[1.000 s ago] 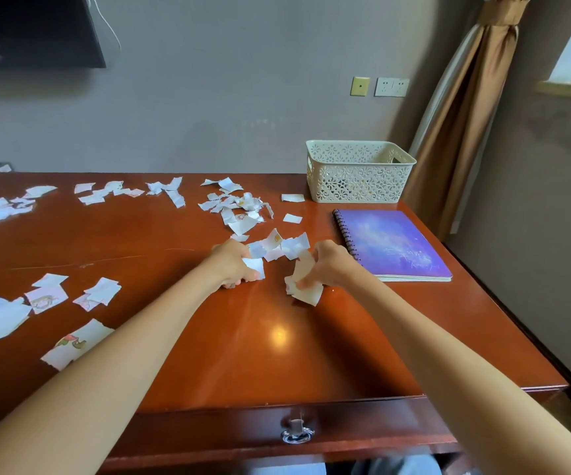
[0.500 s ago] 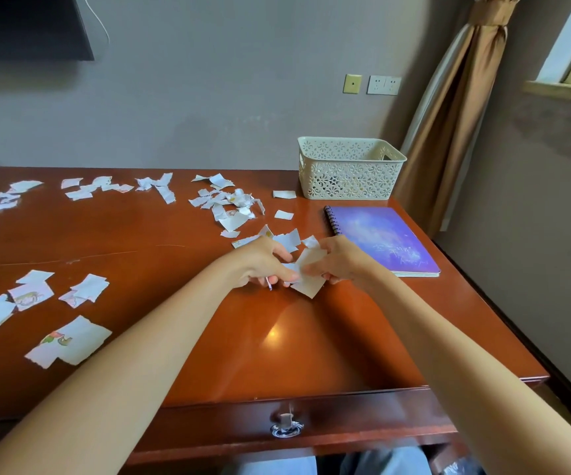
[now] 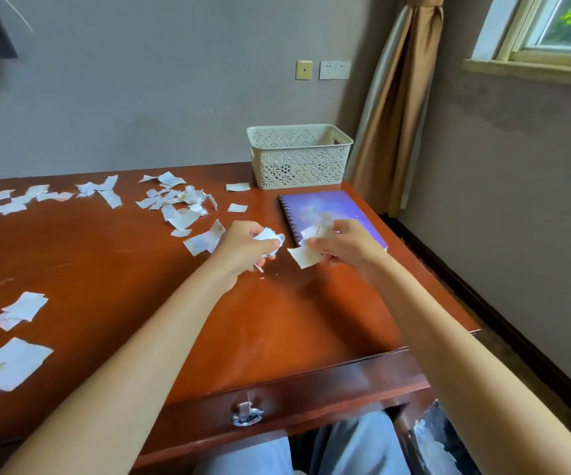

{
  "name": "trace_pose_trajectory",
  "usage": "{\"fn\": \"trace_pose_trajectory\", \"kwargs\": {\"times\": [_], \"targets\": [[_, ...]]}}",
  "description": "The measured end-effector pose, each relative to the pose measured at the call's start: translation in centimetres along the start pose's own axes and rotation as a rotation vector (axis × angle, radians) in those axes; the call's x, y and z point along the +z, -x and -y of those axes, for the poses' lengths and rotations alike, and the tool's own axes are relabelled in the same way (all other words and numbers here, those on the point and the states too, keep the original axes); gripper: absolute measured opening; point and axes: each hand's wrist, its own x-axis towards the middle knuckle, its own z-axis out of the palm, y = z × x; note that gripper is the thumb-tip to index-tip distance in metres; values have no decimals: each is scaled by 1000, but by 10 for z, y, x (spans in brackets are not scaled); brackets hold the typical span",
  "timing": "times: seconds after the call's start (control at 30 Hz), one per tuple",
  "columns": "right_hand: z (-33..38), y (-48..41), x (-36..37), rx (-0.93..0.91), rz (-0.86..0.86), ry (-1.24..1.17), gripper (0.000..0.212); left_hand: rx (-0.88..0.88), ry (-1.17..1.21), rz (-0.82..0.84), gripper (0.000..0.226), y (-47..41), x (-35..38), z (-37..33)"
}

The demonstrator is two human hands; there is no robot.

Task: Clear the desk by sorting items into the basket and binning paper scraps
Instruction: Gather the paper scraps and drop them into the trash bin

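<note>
1. Over the right half of the desk, both hands hang close together just above the wood. The left hand is curled round a crumpled wad of white scraps. The right hand pinches a flat cream scrap, with at least 1 more piece tucked behind its fingers.
2. The step in hand looks like gathering paper scraps into handfuls for the bin. The basket half of the task seems not yet begun. The purple notebook lies flat at 1 o'clock from the hands, and the white basket stands just behind it at 12 o'clock. What the basket holds cannot be told.
3. Much paper remains on the wood:
   - 2 loose pieces lie just beside the left hand at 9 o'clock.
   - A dense cluster lies at 10 o'clock.
   - A back row runs along the far edge toward the left.
   - A group of larger pieces lies at 8 o'clock, well apart from the hands.
4. The next move probably calls for passing the right hand's pieces into the left fist, freeing 1 hand to sweep up the nearest scraps, or for carrying both handfuls to the bin. No bin is plainly visible. A dark shiny shape below the desk at 5 o'clock may be a liner, but it is too blurred to say. The paper is light, so the fingers should stay closed during any carry.
</note>
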Motion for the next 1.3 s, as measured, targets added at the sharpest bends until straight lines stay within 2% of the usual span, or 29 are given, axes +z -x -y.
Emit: {"fn": "trace_pose_trajectory", "kwargs": {"times": [0.03, 0.17, 0.27, 0.43, 0.5, 0.6, 0.7, 0.77, 0.9, 1.0, 1.07, 1.17, 1.3], "targets": [[-4, 6, -11, 7, -57, -25, 19, 36, 17, 11, 3, 3, 11, -8], [-28, 40, -66, -7, -257, -125, 11, 137, 118, 76, 9, 16, 70, -39], [-55, 71, -113, 30, -394, -198, 11, 212, 148, 143, 20, 28, 128, -58], [-108, 130, -178, 137, -583, -204, 26, 308, 207, 318, 27, 65, 235, -79], [-136, 151, -199, 197, -656, -204, 22, 313, 175, 406, 27, 81, 276, -77], [-186, 176, -221, 308, -739, -238, 9, 243, 121, 536, 25, 96, 334, -60], [-238, 189, -232, 463, -788, -262, 10, 128, 40, 622, 17, 101, 382, -32], [-272, 191, -234, 563, -791, -286, 21, 38, -28, 649, 13, 99, 409, -8], [-334, 186, -226, 741, -742, -301, 30, -147, -156, 656, 11, 89, 450, 40], [-377, 176, -215, 839, -713, -323, 32, -210, -272, 663, 9, 75, 477, 72], [-407, 166, -209, 918, -713, -344, 29, -255, -326, 680, 10, 65, 495, 90], [-443, 149, -199, 1029, -726, -370, 13, -370, -362, 685, 20, 49, 520, 114], [-480, 126, -189, 1116, -712, -413, 18, -546, -355, 650, 9, 34, 543, 138]]}}
